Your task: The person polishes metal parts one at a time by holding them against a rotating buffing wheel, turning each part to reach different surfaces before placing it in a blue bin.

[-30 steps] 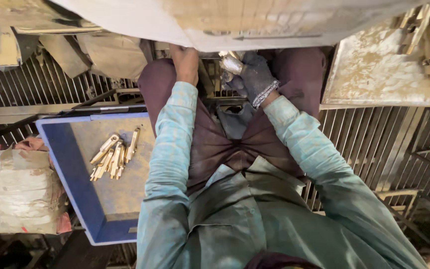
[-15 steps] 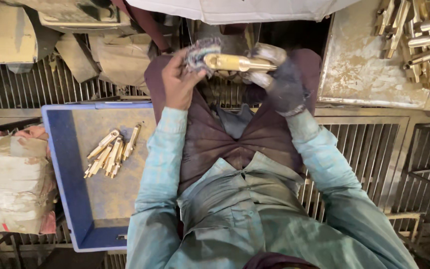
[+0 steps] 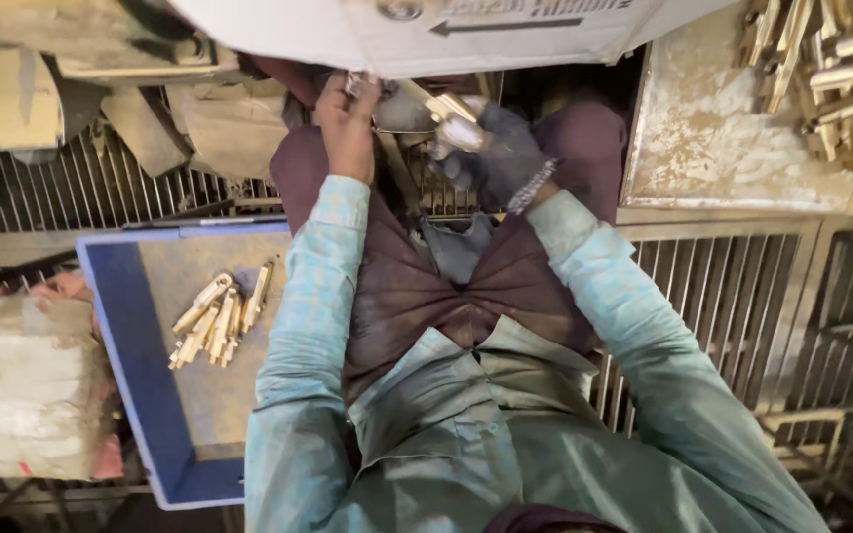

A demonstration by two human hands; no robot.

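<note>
A person in a pale green shirt (image 3: 505, 434) and maroon trousers (image 3: 417, 286) is sitting and filling most of the view, both arms reaching forward over the knees.

Across the top edge a large white sheet or carton panel (image 3: 348, 30) is lying, bearing a black arrow mark (image 3: 505, 26) pointing left and a line of dark print beside it.

To the person's left a blue tray (image 3: 125, 336) with a dusty tan floor is sitting over the metal grating (image 3: 71, 197), and a loose heap of brass-coloured fittings (image 3: 217, 321) is lying in its upper half, well apart from both hands. Further left a worn whitish sack or package (image 3: 22, 395), with a bit of red at its lower edge, is resting just beside the tray.

To the upper right a stained, pale metal counter (image 3: 723, 138) is carrying a second pile of brass-coloured parts (image 3: 831, 69) at its far corner.

The right hand (image 3: 496, 153), in a dark glove with a beaded band at the wrist, is closing its grip around a brass-coloured fitting (image 3: 451, 111) held above the knees, just under the white panel. The bare left hand (image 3: 348, 123) is raised near it, its grip pinching a small shiny piece (image 3: 352, 84); what that piece is I cannot tell.
</note>
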